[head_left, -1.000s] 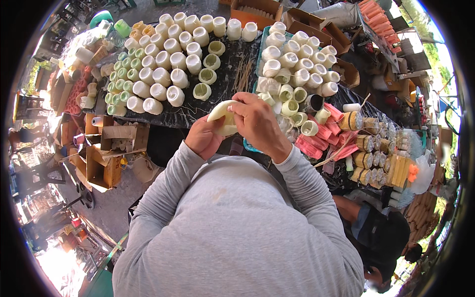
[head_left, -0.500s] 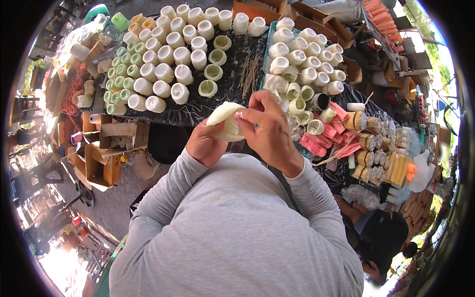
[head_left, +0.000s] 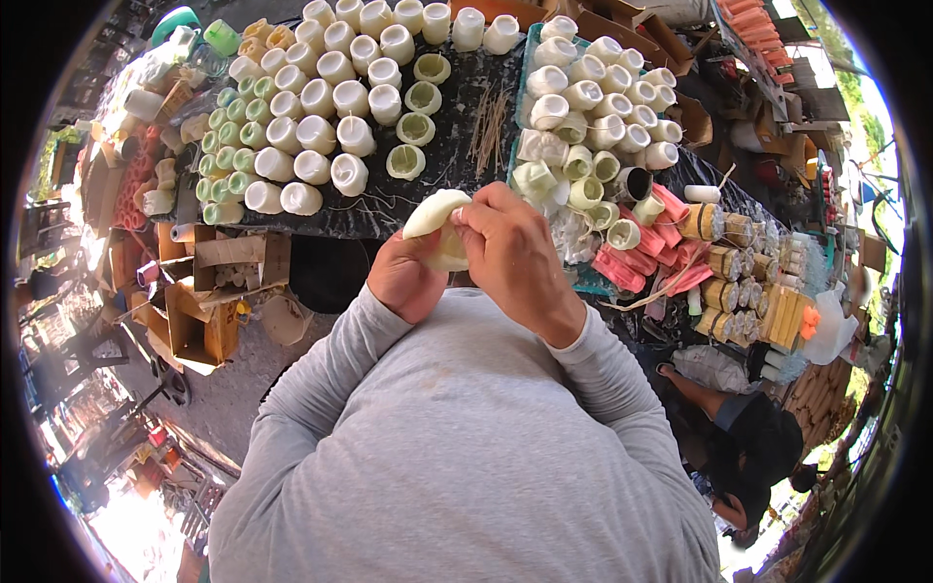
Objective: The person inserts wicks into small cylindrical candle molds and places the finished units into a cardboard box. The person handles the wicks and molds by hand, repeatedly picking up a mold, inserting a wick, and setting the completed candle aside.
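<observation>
In front of my chest I hold a pale yellow, waxy-looking cup [head_left: 434, 216] with a thin, bent wall. My left hand [head_left: 408, 279] is wrapped round its lower left side. My right hand [head_left: 517, 255] pinches the right edge of its rim between thumb and fingertips. Part of the cup is hidden behind my fingers. Beyond my hands, hollow pale green cups [head_left: 405, 161] stand in a column on the black-covered table [head_left: 442, 146]. Rows of white, round-sided cups [head_left: 316, 136] fill the table to their left.
A teal tray [head_left: 520, 97] on the right holds more white cups [head_left: 585, 95]. Near it lie pink wax pieces [head_left: 661, 233] and bundled yellowish sticks [head_left: 719, 291]. Thin wicks or sticks [head_left: 493, 126] lie mid-table. Cardboard boxes [head_left: 199, 321] stand lower left. Another person [head_left: 753, 437] is at lower right.
My right hand has shifted slightly left, its fingers drawn closer together on the rim. The cup has tilted a little and stays in both hands. The view has shifted slightly.
</observation>
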`<action>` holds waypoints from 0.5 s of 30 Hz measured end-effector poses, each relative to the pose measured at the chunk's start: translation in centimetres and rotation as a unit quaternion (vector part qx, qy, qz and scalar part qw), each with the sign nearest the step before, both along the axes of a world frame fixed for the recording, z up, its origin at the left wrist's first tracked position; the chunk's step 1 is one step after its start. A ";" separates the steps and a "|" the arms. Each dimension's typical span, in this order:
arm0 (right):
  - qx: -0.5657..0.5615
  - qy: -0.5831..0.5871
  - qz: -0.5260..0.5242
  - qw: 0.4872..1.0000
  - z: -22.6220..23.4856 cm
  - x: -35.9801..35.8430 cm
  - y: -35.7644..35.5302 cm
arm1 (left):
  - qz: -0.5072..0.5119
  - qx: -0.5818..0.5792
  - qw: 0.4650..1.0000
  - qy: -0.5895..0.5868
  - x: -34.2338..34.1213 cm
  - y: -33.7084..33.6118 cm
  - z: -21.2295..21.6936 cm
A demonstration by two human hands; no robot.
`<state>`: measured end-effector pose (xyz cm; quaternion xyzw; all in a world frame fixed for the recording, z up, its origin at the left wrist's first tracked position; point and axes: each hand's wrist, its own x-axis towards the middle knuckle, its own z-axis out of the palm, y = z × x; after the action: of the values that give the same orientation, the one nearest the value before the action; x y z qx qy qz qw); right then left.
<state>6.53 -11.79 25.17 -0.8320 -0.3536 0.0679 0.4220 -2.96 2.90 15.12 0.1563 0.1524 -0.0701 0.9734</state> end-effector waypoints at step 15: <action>-0.004 0.074 0.042 0.996 -0.2 0.7 -0.3 | 0.028 0.030 0.999 0.001 -0.1 0.0 1.2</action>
<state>7.23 -12.04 24.98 -0.8109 -0.3560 0.1487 0.4401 -3.06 2.92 16.32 0.1809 0.1598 -0.0387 0.9696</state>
